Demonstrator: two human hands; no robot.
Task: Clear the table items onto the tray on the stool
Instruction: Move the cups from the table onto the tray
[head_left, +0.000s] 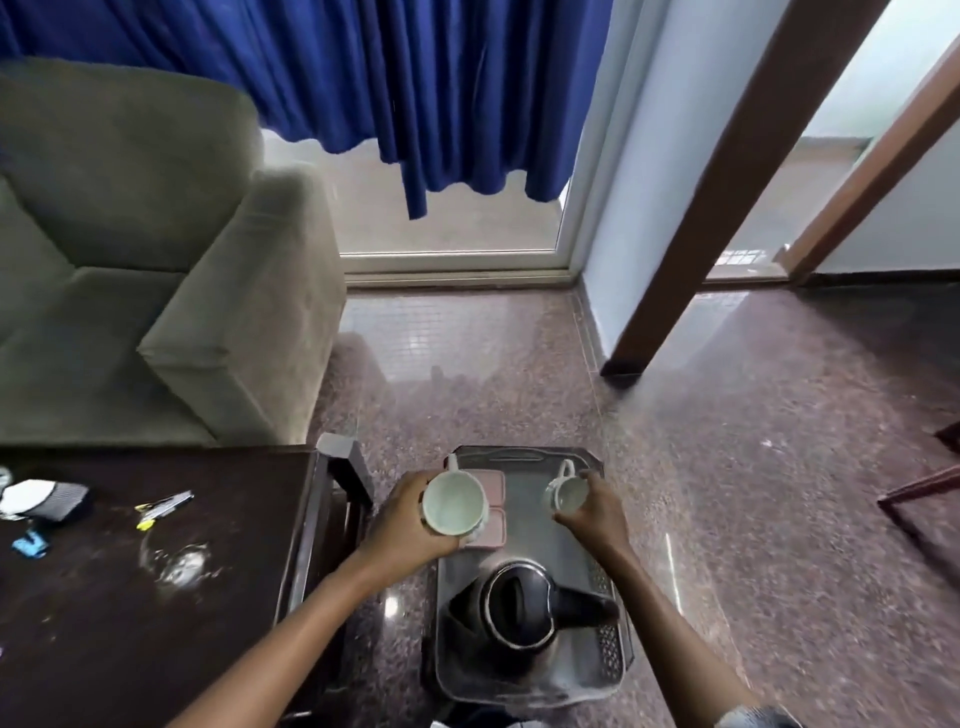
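**Before you let go, pick a bare patch of tray (524, 540) for each landing**

Since your left fingers (415, 483) are wrapped round the side of the large cup (452, 501) and your right fingers (589, 480) clasp the small cup (566, 493), both mouths up over the far end of the tray, you have two set-downs to manage at once. Whether either base already touches cannot be told from here. The large cup sits over the pink pads (496, 486); shift it onto flat metal beside them, or centre it on one pad, so it does not rock on an edge. Bring the small cup straight down with its handle pointing away from you. Loosen each grip only once you feel the base bear weight. Keep both wrists clear of the kettle (519, 605) at the near end. Pens (163, 504) and other small bits lie on the desk (156, 623) to your left, probably your next pickup.
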